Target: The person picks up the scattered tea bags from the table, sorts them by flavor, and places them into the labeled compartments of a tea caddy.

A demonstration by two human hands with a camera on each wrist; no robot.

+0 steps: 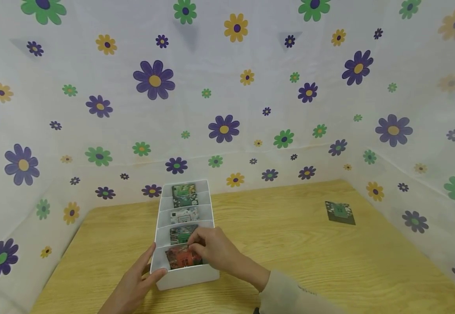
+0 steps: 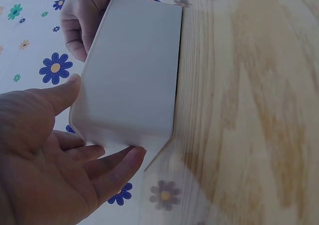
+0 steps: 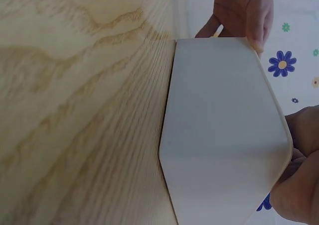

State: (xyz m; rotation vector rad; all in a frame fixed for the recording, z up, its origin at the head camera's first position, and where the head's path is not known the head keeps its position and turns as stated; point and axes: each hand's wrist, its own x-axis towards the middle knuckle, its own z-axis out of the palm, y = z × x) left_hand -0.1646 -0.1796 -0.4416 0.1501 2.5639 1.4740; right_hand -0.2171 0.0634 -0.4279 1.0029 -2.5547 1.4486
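A long white divided box point(image 1: 188, 275) stands on the table, its compartments running away from me. My left hand point(image 1: 138, 274) holds its near left corner, thumb on the front rim and fingers along the left side. In the nearest compartment leans a flat red printed packet point(image 1: 180, 257). My right hand point(image 1: 216, 250) reaches over the box's right wall, thumb and forefinger pinching the red packet's upper right edge. Just behind is a green packet point(image 1: 180, 235), partly covered by my fingers. Both wrist views show the box's outer walls; there the right hand's fingertips point(image 3: 294, 185) dip behind the rim.
Farther compartments hold a whitish packet point(image 1: 184, 215), a dark green packet point(image 1: 185, 199) and a yellow-green packet point(image 1: 183, 189). Another dark green packet point(image 1: 340, 212) lies flat on the wooden table point(image 1: 282, 244) at the right. Flower-printed white cloth point(image 1: 196, 109) encloses the table's back and sides.
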